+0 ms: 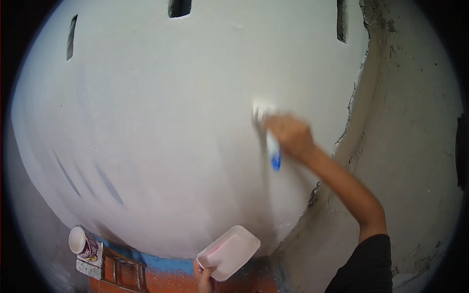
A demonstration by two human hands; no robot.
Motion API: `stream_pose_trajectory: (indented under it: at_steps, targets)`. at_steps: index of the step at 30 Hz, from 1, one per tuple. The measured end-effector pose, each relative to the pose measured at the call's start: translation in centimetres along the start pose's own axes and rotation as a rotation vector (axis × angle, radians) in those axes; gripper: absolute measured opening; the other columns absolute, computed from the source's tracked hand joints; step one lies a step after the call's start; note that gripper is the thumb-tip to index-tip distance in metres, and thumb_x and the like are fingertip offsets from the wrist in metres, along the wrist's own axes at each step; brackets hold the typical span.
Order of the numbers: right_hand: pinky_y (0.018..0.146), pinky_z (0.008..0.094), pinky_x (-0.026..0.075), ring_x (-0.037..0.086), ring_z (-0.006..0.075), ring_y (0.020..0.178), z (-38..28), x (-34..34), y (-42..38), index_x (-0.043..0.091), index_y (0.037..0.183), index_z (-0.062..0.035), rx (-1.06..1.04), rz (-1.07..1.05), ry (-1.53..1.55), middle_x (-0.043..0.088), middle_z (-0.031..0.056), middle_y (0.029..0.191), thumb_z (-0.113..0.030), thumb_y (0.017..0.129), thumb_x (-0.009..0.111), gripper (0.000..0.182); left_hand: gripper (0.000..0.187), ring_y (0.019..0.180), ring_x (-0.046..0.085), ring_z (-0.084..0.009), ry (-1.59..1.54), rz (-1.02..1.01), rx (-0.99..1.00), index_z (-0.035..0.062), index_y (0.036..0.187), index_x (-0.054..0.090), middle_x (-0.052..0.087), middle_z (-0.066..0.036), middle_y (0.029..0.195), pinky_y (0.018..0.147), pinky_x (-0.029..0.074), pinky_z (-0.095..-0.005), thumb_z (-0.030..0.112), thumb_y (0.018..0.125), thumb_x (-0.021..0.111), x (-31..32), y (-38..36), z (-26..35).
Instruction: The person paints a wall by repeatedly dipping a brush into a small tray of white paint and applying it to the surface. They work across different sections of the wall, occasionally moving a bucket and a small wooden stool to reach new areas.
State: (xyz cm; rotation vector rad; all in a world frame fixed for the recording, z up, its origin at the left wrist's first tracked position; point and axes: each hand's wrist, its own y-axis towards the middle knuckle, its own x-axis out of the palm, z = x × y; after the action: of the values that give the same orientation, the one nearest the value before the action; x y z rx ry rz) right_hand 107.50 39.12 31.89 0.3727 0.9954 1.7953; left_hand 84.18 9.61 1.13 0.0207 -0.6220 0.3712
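Observation:
My right hand [290, 134] is closed around a paintbrush [275, 158] with a white handle and a blue end. The bristles, blurred by motion, press against the white wall [161, 107], and the handle points down. Low in the view, my left hand [204, 279] grips the near corner of a shallow white tray [243, 244]. A patch of pinkish-white paint shows inside it. The tray is held tilted, below the brush and apart from the wall as far as I can see.
At lower left a white paint bucket [76, 240] stands on the top of a ladder [117, 266]. Narrow slots [72, 38] pierce the wall high up. A rough, broken plaster edge [351, 110] meets a grey wall [415, 136] on the right. The floor [168, 281] is reddish.

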Motion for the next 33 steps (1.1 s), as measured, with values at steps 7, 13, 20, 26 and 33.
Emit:
stream_pose_trajectory:
  at_steps: [7,13,20,26,33]
  targets:
    - [0.075,0.0401,0.056,0.069,0.0293,0.090,1.9,-0.7,4.4,0.072,0.110,-0.0167,0.198,-0.130,0.558,0.071,0.0065,0.101,-0.026,0.088,0.069,0.025,0.055,0.125,0.055,-0.0310,0.018,0.026,-0.024,0.0029,0.145,0.039,0.054,-0.016,0.137,0.103,0.047,-0.0440,0.016,0.097,0.061,-1.8,1.3,2.0]
    - [0.076,0.0379,0.056,0.070,0.0303,0.087,11.6,-2.8,18.7,0.075,0.104,-0.0177,0.345,0.242,-0.004,0.074,0.0090,0.095,-0.033,0.090,0.068,0.022,0.056,0.124,0.055,-0.0307,0.033,0.014,0.002,0.0028,0.144,0.041,0.055,-0.015,0.136,0.102,0.048,-0.0438,0.017,0.095,0.064,-1.7,2.3,3.6]
    - [0.047,0.0283,0.049,0.062,0.0135,0.070,-2.0,1.1,7.0,0.069,0.106,-0.0166,-0.107,0.022,-0.096,0.065,-0.0010,0.090,-0.015,0.084,0.063,0.023,0.057,0.123,0.055,-0.0311,0.009,-0.001,0.016,0.0021,0.142,0.043,0.055,-0.017,0.133,0.101,0.049,-0.0438,0.020,0.093,0.065,-3.4,2.8,3.8]
    - [0.073,0.0381,0.056,0.068,0.0269,0.081,-3.5,0.1,6.6,0.070,0.111,-0.0207,0.050,-0.274,0.348,0.069,0.0008,0.108,-0.022,0.079,0.071,0.032,0.058,0.122,0.056,-0.0301,0.009,-0.001,0.004,0.0024,0.141,0.043,0.055,-0.016,0.132,0.100,0.049,-0.0430,0.018,0.091,0.067,-5.7,2.9,4.0]
    - [0.078,0.0386,0.056,0.070,0.0307,0.086,10.0,-1.6,20.4,0.074,0.109,-0.0191,0.345,0.131,0.083,0.074,0.0064,0.103,-0.025,0.087,0.066,0.024,0.061,0.119,0.057,-0.0299,-0.038,0.026,-0.005,0.0056,0.137,0.043,0.054,-0.014,0.128,0.097,0.053,-0.0454,0.010,0.080,0.062,-5.5,1.9,5.6]
